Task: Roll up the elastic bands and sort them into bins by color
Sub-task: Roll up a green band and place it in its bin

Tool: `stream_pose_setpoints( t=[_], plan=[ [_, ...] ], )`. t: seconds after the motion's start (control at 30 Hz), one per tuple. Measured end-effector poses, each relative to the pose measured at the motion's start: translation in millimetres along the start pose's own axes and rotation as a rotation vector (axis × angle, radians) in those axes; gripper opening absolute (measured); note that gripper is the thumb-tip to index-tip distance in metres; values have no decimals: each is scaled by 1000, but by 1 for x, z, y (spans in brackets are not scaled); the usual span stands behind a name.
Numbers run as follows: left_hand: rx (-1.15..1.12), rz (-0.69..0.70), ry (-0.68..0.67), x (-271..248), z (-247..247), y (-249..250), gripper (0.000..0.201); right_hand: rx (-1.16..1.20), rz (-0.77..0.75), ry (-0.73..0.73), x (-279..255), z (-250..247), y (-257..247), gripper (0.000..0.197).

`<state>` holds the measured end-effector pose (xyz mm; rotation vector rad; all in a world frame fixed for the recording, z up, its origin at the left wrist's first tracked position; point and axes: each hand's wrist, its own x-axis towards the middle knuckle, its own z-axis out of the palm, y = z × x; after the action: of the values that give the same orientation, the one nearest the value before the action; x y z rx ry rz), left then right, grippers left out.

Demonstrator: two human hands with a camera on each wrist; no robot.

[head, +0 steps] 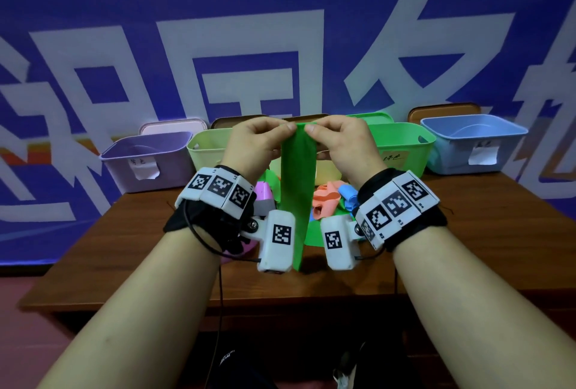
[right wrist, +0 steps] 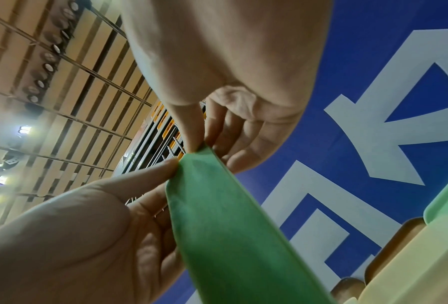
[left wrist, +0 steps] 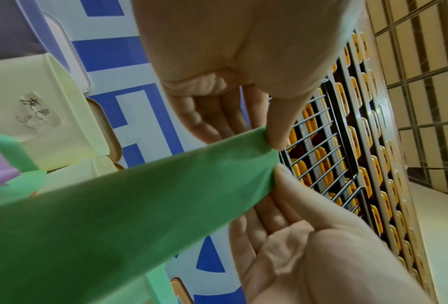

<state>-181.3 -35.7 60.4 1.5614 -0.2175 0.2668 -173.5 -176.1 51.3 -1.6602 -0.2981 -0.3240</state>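
While pinching band [head: 296, 176] top corners with left hand [head: 260, 142] and right hand [head: 341, 142], hanging flat above table [head: 467, 232], before green bin [head: 405, 151]: keeping edge level, starting roll tight and even, avoiding skew.

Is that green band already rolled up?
No, the green band hangs flat and unrolled from both hands' pinch at its top edge.

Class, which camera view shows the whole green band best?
The head view: the green band hangs at full length from its top edge, pinched by the left hand and the right hand, down to its free lower end. Both wrist views show only the pinched upper part, running out of frame.
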Motion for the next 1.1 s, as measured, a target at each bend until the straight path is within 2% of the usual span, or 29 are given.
stream_pose_setpoints(
  t=[0.13, 0.53, 0.63, 0.73, 1.1],
  plan=[
    [-2, 6, -29, -9, -4, 16, 8, -19, -13, -27, -6, -2, -14, 17],
    [22, -17, 35, -34, 2, 30, 9, 51, -28, 0, -26, -4, -27, 13],
    [-35, -60, 8, -38, 5, 28, 5, 68, -12, 12, -26, -6, -24, 13],
    [-81, -100, -7, -38, 6, 24, 13, 98, 20, -14, -27, -8, -21, 13],
    [-71, -203, -44, -15, 12, -8, 13, 195, 113, -54, -12, -10, 12, 21]
  ],
)
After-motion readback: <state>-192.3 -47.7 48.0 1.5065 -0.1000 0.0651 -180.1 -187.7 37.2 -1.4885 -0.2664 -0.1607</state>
